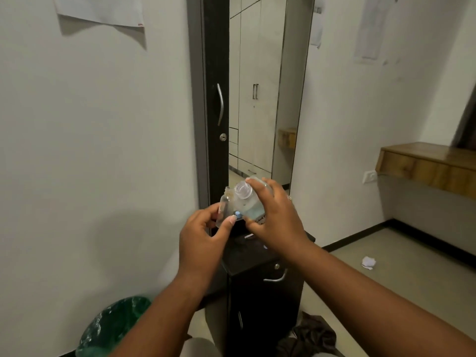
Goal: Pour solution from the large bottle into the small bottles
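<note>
Here, one large bottle, one small bottle

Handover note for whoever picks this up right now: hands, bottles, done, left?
Right hand: holds the large bottle, open and tilted, mouth toward the camera, some liquid inside.
Left hand: holds a small bottle upright, uncapped, right beside the large one, above the black cabinet.
Done: both bottles open and brought together.
Left: no stream visible; the small bottle's fill level is unclear. Other small bottles aren't in view.
</note>
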